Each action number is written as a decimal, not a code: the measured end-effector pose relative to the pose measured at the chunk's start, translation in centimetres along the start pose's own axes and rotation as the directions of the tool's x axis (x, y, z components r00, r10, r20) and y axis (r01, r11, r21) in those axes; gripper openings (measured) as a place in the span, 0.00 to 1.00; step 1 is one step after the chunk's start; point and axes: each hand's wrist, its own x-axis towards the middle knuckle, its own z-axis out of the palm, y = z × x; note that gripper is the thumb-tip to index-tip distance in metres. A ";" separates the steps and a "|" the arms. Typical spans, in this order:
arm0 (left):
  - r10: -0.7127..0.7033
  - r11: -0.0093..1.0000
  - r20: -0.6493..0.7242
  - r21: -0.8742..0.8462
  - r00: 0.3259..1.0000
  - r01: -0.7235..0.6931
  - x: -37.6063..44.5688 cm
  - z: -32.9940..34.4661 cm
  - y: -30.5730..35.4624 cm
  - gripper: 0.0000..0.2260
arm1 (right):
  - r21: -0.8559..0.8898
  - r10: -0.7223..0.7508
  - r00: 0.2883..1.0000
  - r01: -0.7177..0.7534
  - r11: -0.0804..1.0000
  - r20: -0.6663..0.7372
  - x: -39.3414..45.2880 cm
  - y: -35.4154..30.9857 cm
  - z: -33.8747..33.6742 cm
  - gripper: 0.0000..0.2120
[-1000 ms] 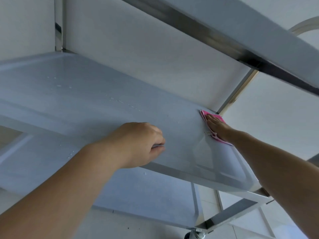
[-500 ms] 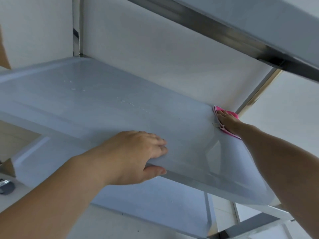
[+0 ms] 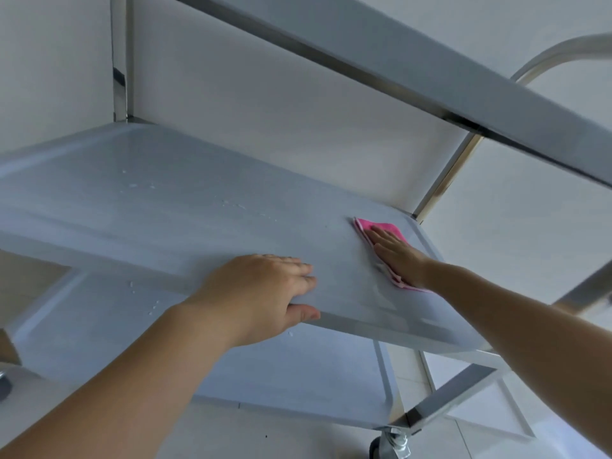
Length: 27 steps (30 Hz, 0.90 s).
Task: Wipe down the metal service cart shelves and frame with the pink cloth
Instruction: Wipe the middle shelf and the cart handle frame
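Observation:
The metal service cart's middle shelf (image 3: 165, 207) fills the centre of the head view, with small water drops on it. The pink cloth (image 3: 381, 225) lies flat on the shelf's far right part. My right hand (image 3: 397, 251) presses down on the cloth with straight fingers. My left hand (image 3: 261, 293) grips the shelf's front edge, fingers on top and thumb under the rim. The top shelf (image 3: 430, 61) crosses above, and the bottom shelf (image 3: 298, 369) shows below.
A frame post (image 3: 120, 61) rises at the back left and another (image 3: 443, 180) at the back right. A curved handle (image 3: 563, 51) sits at the upper right. A caster wheel (image 3: 390, 445) stands on the white tiled floor.
My right hand has slid the pink cloth back toward me and to the left, away from the shelf's far right corner. My left hand keeps its hold on the front edge.

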 end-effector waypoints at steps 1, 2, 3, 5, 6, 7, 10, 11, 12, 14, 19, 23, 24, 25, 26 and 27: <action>0.006 1.000 0.001 0.003 1.000 -0.006 0.0 0.0 0.0 0.25 | -0.010 -0.015 1.000 0.015 1.000 0.009 -0.8 -0.5 0.0 0.22; 0.007 1.000 0.005 0.002 1.000 -0.007 0.0 0.0 0.0 0.25 | -0.025 -0.027 0.999 0.027 0.999 0.020 -1.7 -1.1 0.0 0.22; 0.007 1.000 0.008 0.003 1.000 -0.007 0.0 0.0 0.0 0.25 | -0.048 -0.053 0.998 0.054 0.997 0.025 -2.7 -1.7 0.0 0.22; 0.012 1.000 0.004 0.011 1.000 -0.012 0.0 0.1 0.0 0.24 | -0.095 -0.130 0.991 0.131 0.987 0.016 -4.7 -3.0 0.0 0.21; 0.014 1.000 -0.004 0.014 1.000 -0.014 -0.1 0.1 0.0 0.24 | -0.096 -0.160 0.987 0.161 0.982 0.014 -5.7 -3.8 0.0 0.20; 0.012 1.000 -0.008 0.014 1.000 -0.012 -0.1 0.1 0.0 0.24 | -0.097 -0.192 0.981 0.192 0.977 0.012 -6.6 -4.6 -0.1 0.19; 0.003 1.000 -0.020 0.015 1.000 -0.002 -0.2 0.2 0.0 0.25 | -0.103 -0.311 0.950 0.310 0.945 0.006 -9.0 -6.8 0.2 0.21; -0.005 1.000 -0.016 0.014 1.000 0.005 -0.1 0.2 0.1 0.25 | -0.072 -0.339 0.941 0.338 0.938 0.005 -9.8 -7.3 0.3 0.22; -0.017 1.000 -0.011 0.008 1.000 0.018 -0.1 0.2 0.2 0.25 | -0.033 -0.348 0.937 0.348 0.937 0.020 -10.3 -7.6 0.4 0.22; -0.064 0.998 -0.018 -0.021 0.998 0.063 -0.1 0.1 0.2 0.27 | 0.048 -0.356 0.933 0.353 0.934 0.059 -10.9 -7.7 0.4 0.22; -0.122 0.992 -0.082 0.021 0.989 0.124 -3.0 -1.5 -1.4 0.23 | 0.077 -0.415 0.906 0.409 0.909 0.079 -8.3 -7.6 0.0 0.23; -0.134 0.990 -0.064 0.041 0.989 0.137 -3.9 -2.3 -1.9 0.19 | 0.042 -0.469 0.882 0.467 0.883 0.045 -7.3 -8.3 0.3 0.23; -0.117 0.992 -0.062 0.039 0.991 0.120 -3.8 -2.4 -1.7 0.18 | 0.035 -0.483 0.875 0.482 0.876 0.041 -6.9 -8.4 0.1 0.24; -0.094 0.995 -0.060 0.038 0.994 0.097 -3.6 -2.5 -1.5 0.18 | 0.028 -0.482 0.875 0.482 0.876 0.044 -6.3 -8.5 -0.2 0.24; -0.079 0.996 -0.053 0.029 0.995 0.081 -3.5 -2.4 -1.5 0.18 | 0.019 -0.475 0.879 0.474 0.880 0.048 -5.6 -8.6 -0.5 0.24; -0.078 0.997 -0.041 0.015 0.996 0.079 -3.5 -2.3 -1.6 0.19 | 0.006 -0.470 0.881 0.470 0.883 0.049 -4.8 -8.6 -0.7 0.24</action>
